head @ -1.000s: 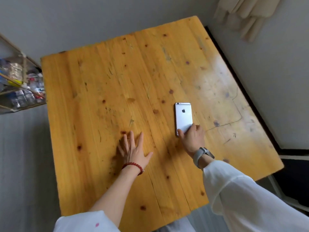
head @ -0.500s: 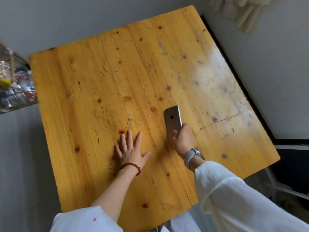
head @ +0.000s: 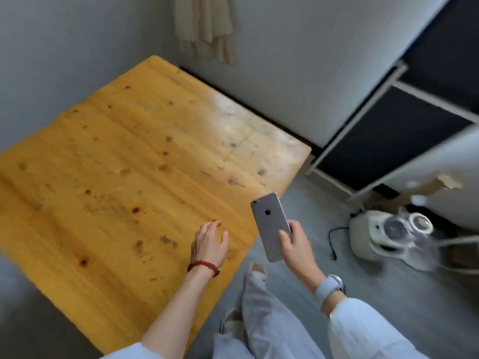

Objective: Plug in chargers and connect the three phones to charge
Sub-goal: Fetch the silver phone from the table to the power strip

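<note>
My right hand (head: 295, 244) grips a grey phone (head: 269, 221) by its lower half, back side up with the logo showing, held in the air just off the right edge of the wooden table (head: 116, 177). My left hand (head: 210, 242), with a red bead bracelet at the wrist, hovers with relaxed, slightly bent fingers over the table's near right part and holds nothing. No other phone and no charger shows in this blurred view.
A white appliance (head: 388, 234) with a black cord (head: 333, 239) sits on the grey floor to the right. Behind it stands a white-framed dark shelf unit (head: 388, 130). A cream cloth (head: 204, 27) hangs on the wall beyond the table.
My right hand has lifted the phone off the table and carried it past the right edge. My left hand has come up off the wood. The view has swung right.
</note>
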